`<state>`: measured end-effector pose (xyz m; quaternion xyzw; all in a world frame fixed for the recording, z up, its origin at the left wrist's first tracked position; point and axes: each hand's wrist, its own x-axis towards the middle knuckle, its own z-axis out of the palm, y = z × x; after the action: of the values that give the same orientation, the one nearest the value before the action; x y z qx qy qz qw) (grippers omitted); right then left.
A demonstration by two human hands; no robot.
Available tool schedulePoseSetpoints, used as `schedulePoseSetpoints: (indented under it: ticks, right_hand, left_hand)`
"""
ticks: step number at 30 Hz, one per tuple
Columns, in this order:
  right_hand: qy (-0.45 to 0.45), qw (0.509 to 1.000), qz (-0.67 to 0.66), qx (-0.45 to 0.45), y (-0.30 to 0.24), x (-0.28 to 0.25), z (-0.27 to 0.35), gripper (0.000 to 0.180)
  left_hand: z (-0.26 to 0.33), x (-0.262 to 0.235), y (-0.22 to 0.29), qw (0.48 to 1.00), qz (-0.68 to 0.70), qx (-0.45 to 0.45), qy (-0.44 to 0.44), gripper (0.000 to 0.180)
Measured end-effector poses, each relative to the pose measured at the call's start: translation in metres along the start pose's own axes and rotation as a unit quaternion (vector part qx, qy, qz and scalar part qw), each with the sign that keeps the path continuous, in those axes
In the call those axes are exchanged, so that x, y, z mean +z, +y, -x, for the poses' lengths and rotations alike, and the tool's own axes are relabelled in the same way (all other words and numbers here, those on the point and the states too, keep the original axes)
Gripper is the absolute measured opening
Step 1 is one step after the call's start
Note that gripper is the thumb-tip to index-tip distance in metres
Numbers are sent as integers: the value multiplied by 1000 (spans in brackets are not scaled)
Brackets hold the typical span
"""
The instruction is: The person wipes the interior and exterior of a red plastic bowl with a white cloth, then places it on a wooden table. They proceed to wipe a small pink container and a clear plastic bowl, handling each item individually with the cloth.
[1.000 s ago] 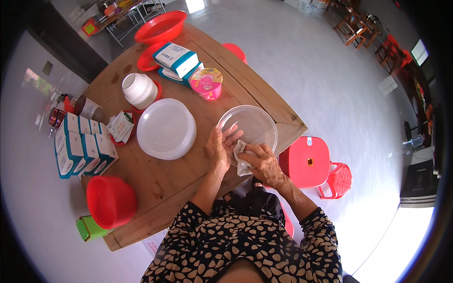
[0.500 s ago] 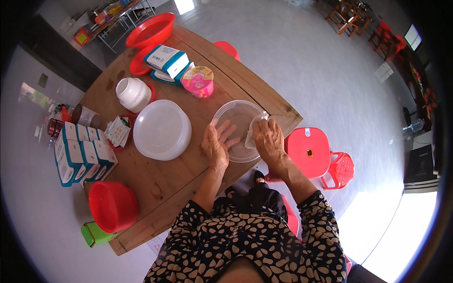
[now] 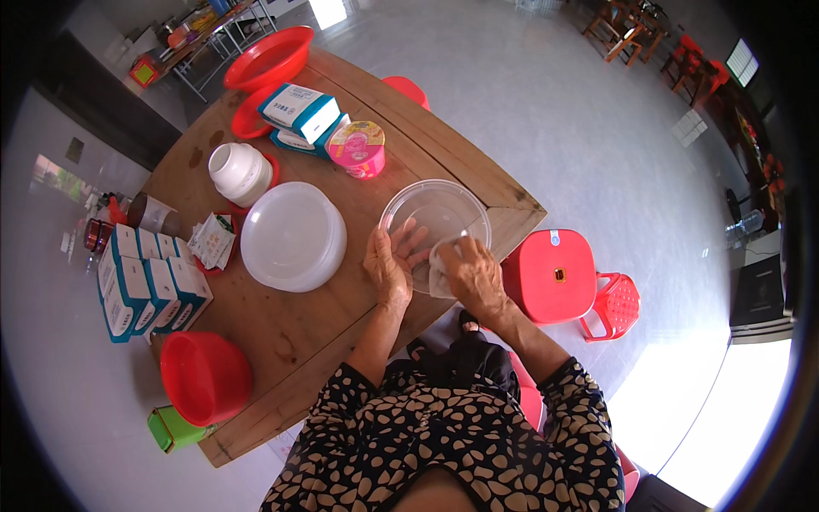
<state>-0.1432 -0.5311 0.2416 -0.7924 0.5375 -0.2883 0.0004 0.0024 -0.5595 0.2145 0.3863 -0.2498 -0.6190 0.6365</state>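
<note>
A clear round plastic container [image 3: 439,213] sits near the right edge of the wooden table [image 3: 307,324]. My left hand [image 3: 391,263] lies flat on its near left rim, fingers spread, steadying it. My right hand [image 3: 471,271] presses a white cloth [image 3: 441,264] against the container's near inside wall. To its left lies a stack of white round lids or bowls [image 3: 293,236].
A white jar [image 3: 240,172], a pink cup [image 3: 357,148], blue-and-white boxes [image 3: 300,112], more boxes [image 3: 141,282], sachets [image 3: 212,241], a red bowl [image 3: 205,375], a red basin [image 3: 270,58] share the table. Red stools [image 3: 554,275] stand to the right.
My right hand with the cloth moved from the container's right rim back to its near side. The left hand stayed on the near left rim.
</note>
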Motion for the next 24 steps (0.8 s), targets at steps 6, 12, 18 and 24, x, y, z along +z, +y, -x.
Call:
schedulePoseSetpoints:
  ticks: [6, 12, 18, 24]
  right_hand:
    - [56, 998, 27, 23, 34, 23, -33, 44]
    - [6, 996, -40, -79, 11, 26, -8, 48]
    - [-57, 983, -131, -119, -11, 23, -12, 43]
    - [-9, 986, -98, -135, -4, 45, -53, 39]
  left_hand:
    - [-1, 1, -1, 1000, -9, 6, -3, 66]
    - [-2, 1, -3, 999, -2, -1, 38, 59]
    - [-5, -6, -1, 999, 8, -38, 3, 52]
    - [-15, -10, -4, 995, 18, -73, 66, 43]
